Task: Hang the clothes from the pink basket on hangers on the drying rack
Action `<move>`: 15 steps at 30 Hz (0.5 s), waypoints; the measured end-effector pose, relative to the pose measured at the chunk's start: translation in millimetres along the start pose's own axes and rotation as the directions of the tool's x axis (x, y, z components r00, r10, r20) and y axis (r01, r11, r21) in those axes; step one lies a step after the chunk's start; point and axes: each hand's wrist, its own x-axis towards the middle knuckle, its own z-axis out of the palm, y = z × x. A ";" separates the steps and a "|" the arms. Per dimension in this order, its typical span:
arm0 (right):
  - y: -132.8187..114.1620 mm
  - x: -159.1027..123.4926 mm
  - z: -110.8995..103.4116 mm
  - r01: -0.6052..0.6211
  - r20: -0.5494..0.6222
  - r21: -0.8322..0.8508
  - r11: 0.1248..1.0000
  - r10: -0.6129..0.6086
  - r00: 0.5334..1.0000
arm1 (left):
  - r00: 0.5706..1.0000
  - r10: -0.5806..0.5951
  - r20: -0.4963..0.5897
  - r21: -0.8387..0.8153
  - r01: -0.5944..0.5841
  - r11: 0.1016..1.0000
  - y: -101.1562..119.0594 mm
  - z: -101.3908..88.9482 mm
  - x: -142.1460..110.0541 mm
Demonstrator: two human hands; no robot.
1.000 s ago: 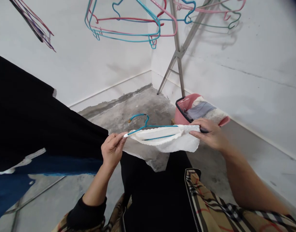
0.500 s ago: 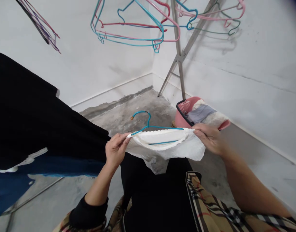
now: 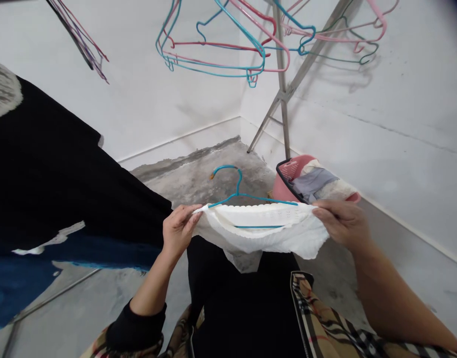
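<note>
A thin white top (image 3: pixel 232 238) with a scalloped neckline is stretched in front of me over a blue clothes hanger (image 3: pixel 239 186). The hanger's hook points up and curls to the left, and its lower bar shows through the neck opening. My left hand (image 3: pixel 178 228) pinches the top at its left shoulder, by the hanger's left end. At the opposite shoulder, the fingers of my right hand (image 3: pixel 342 223) grip the cloth just past the hanger's right end. The lower part of the top hangs loosely between my hands.
Several coloured hangers (image 3: pixel 213 74) hang overhead by a metal rack leg (image 3: pixel 282 99). A pink basket (image 3: pixel 282 189) with clothes stands on the floor by the right wall. Dark garments (image 3: pixel 64 164) hang at the left.
My right hand has moved outward to the right, and the top is spread wider between my hands. My left hand keeps its pinch. The view has shifted slightly.
</note>
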 end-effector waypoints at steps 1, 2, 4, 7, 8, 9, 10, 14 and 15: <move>-0.4 0.2 -2.9 -0.017 -0.042 -0.016 1.000 0.016 0.999 | 0.999 -0.046 -0.028 -0.005 0.046 0.999 -4.1 -1.1 -0.6; -0.8 0.9 -5.8 -0.028 -0.076 -0.032 0.999 0.026 0.997 | 0.994 -0.091 -0.063 -0.016 0.090 0.996 -8.3 -1.9 -1.4; -2.3 4.8 -10.8 -0.040 -0.095 -0.073 0.997 0.033 0.995 | 0.980 -0.157 -0.121 -0.045 0.152 0.987 -16.8 -2.8 -3.5; -7.6 16.5 -15.3 -0.025 -0.090 -0.110 0.994 0.015 0.996 | 0.965 -0.210 -0.156 -0.113 0.194 0.975 -29.8 -2.9 -6.1; -10.0 21.7 -16.1 -0.023 -0.095 -0.118 0.993 0.012 0.995 | 0.953 -0.245 -0.177 -0.148 0.221 0.964 -35.3 -2.5 -6.7; -12.6 27.1 -16.9 -0.022 -0.107 -0.123 0.992 0.009 0.994 | 0.931 -0.298 -0.210 -0.188 0.261 0.947 -42.1 -1.8 -7.2; -15.3 32.7 -17.5 -0.023 -0.114 -0.130 0.991 0.008 0.993 | 0.898 -0.361 -0.252 -0.225 0.309 0.924 -50.4 -0.6 -8.1; -29.1 58.0 -18.6 -0.087 -0.214 -0.226 0.970 0.038 0.976 | 0.767 -0.556 -0.320 -0.106 0.555 0.825 -93.8 14.9 -21.3; -34.1 66.2 -18.0 -0.119 -0.268 -0.256 0.959 0.048 0.962 | 0.775 -0.582 -0.245 0.031 0.606 0.795 -104.1 22.4 -28.6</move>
